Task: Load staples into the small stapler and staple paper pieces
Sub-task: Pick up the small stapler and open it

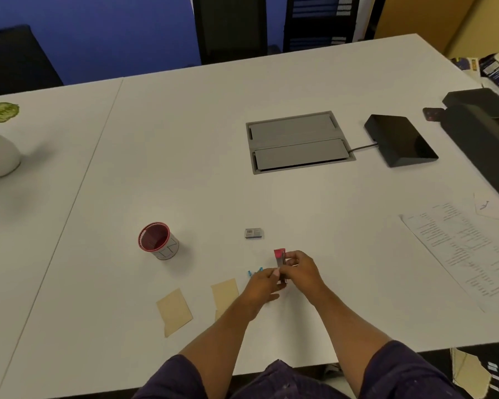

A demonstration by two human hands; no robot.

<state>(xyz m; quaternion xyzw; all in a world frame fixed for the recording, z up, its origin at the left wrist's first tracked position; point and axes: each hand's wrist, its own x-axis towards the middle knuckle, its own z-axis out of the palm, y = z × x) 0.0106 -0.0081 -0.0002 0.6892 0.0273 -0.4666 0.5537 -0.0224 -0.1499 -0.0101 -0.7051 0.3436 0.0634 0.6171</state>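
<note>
— Where are we with the loading?

— In the middle of it, we think. Our right hand (298, 264) grips the small stapler (280, 262) just above the table (202, 145), near the middle of its near edge, red end pointing away from us. Our left hand (261, 286) pinches at its near end, fingers curled (whether on a strip of staples or on the stapler itself we cannot tell).

— And the staple box (254, 233)?

— It lies on the table just beyond the hands, apart from them. Whether it is open is too small to see.

— The paper pieces?

— Two tan pieces: one (174, 311) lies bare to the left, the other (224, 295) is partly under our left wrist. Neither looks joined to anything, so we judge the stapling not yet begun.

— So what is left?

— Finishing the load, closing the stapler, then stacking and stapling both pieces.
</note>
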